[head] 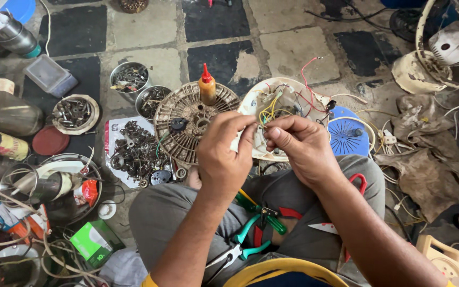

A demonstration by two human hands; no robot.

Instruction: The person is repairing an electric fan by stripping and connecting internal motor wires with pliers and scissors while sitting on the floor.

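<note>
I hold a bundle of thin yellow wires [265, 114] between the fingertips of both hands, above my lap and in front of the round white fan housing [251, 104] from which the wires rise. Red wires [306, 79] loop from the same housing. My left hand [223, 154] is closed in a pinch, thumb and forefinger on the wire ends. My right hand [299, 144] is likewise closed in a pinch, meeting the left at the fingertips. Both forearms extend up from the lower edge of the view, converging at the wires.

On my lap lie green-handled pliers [248, 239] and a red-handled tool [358, 183]. Just left of the housing, on the tiled floor [293, 50], a round ribbed grille [179, 125] carries a small amber bottle with a red nozzle [206, 86]. Further left stand two metal tins of small parts [129, 78] and a white sheet with a red edge bearing loose metal parts [134, 149]. A green and white carton [95, 242] lies at lower left, near an orange packet [88, 191]. A blue round cover [346, 133] lies right of the housing.
</note>
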